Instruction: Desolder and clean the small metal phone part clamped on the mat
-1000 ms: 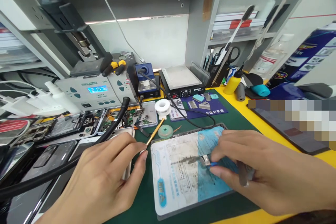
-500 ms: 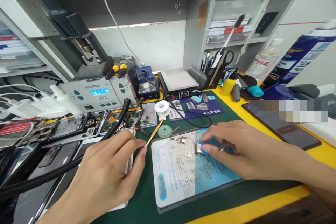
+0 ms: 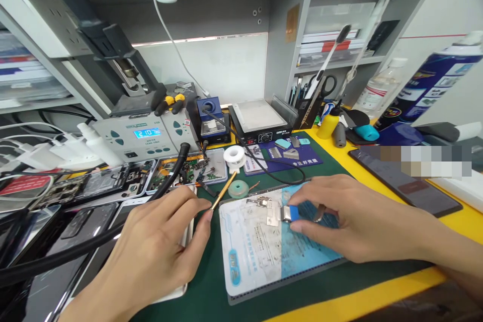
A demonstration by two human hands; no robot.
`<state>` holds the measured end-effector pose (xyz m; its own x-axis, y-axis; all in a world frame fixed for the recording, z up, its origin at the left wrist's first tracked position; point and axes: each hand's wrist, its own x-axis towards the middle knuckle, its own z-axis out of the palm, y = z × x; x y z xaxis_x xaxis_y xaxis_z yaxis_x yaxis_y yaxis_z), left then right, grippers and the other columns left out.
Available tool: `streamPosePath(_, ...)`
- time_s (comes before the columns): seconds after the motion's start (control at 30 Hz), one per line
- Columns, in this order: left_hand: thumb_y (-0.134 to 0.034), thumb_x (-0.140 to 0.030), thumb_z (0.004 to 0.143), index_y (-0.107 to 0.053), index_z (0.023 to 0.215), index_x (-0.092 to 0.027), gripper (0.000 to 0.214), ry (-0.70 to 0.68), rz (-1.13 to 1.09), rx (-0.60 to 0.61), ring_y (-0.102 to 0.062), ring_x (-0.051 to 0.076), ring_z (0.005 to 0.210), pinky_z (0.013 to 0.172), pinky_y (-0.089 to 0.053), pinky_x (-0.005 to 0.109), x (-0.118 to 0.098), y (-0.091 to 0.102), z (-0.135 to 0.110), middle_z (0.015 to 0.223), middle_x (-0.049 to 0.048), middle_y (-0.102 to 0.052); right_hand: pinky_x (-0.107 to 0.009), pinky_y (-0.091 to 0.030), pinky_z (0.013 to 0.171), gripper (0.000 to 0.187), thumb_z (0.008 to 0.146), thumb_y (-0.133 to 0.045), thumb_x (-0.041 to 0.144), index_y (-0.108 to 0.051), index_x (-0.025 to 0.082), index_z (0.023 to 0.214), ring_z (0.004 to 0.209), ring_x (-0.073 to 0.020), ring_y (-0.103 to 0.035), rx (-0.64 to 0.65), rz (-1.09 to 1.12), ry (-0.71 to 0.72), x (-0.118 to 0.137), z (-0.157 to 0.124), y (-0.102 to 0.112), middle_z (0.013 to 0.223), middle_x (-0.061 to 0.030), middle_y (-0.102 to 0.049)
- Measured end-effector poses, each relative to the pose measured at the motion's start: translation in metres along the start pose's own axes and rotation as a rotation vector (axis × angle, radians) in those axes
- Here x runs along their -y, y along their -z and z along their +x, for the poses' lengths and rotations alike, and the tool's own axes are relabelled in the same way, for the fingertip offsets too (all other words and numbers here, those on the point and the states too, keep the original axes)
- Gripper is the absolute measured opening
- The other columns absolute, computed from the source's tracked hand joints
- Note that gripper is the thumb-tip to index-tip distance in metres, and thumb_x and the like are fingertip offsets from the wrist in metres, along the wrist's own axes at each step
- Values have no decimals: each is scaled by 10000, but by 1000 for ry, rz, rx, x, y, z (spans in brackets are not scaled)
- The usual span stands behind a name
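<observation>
1. The left hand (image 3: 151, 256), at lower left of the frame, pinched a brass-tipped tool (image 3: 223, 190) between thumb and forefinger.
2. The right hand (image 3: 339, 216), right of centre, had its fingers closed on a blue-handled scraper (image 3: 289, 213).
3. The scraper's blade lay on the pad (image 3: 256, 251), lower centre, touching a metal part (image 3: 272, 215).

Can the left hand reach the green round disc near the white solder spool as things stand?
Probably yes. The left hand lies close to the green disc, with open green mat between; only the gold-tipped tool it pinches is occupying its fingers.
</observation>
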<state>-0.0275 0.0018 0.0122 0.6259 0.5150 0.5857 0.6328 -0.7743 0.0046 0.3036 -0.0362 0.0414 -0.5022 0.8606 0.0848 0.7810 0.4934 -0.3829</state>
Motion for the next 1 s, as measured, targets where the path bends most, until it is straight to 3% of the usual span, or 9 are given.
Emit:
streamPosePath(0.5,-572,-205,1030,-652,1028,-238,87,5,5,9,-632,108,710,607,-478,251,1,-1,2,867,-18,-643,-306,-464,658,275,1033,-668,389,-817,207,1174,659,-190,-654,-75,24,122,-4,-3,-4,757,-17,-709)
streamPosePath(1.0,-568,-194,1031,-653,1020,-226,91,-8,-1,6,-628,107,701,605,-480,249,0,-1,3,855,-14,-634,-346,-513,728,261,1004,-683,380,-814,208,1150,779,-226,-739,-44,20,107,-1,-1,-2,910,-35,-809)
